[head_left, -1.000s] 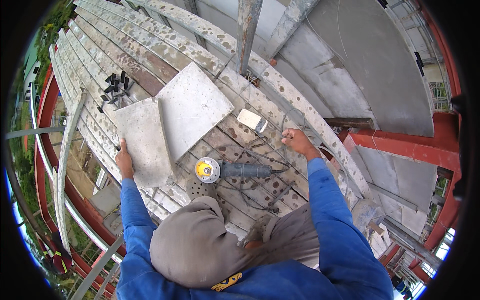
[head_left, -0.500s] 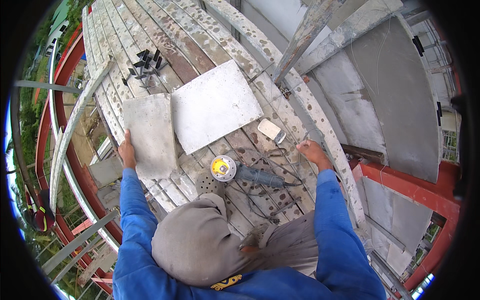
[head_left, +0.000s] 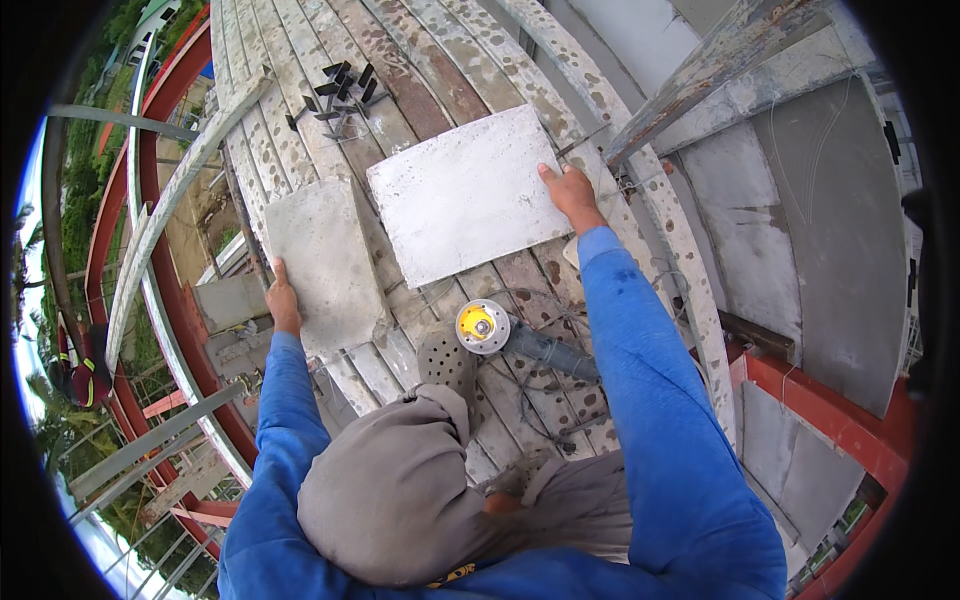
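My left hand [head_left: 283, 298] grips the left edge of a grey cement slab [head_left: 325, 265], thumb on top and fingers hidden underneath. To its right lies a larger rectangular white slab [head_left: 465, 195]. My right hand [head_left: 572, 197] has hold of that slab's right edge, with the fingertips partly out of sight. An angle grinder [head_left: 540, 348] with a yellow-centred disc rests on the planks nearer me, its rear end covered by my right sleeve. Only a sliver of a small pale block [head_left: 571, 251] shows beside that sleeve.
Several black angled pieces [head_left: 340, 88] lie on the spotted plank platform [head_left: 400, 60] beyond the slabs. A loose cable [head_left: 535, 400] winds around the grinder near my perforated shoe [head_left: 447, 362]. A slanted post [head_left: 690, 80] rises at the right; red steel beams [head_left: 820, 405] run below the platform.
My right hand has moved left and away from me, onto the white slab's right edge. My left hand keeps its hold on the grey slab. The whole view has shifted slightly.
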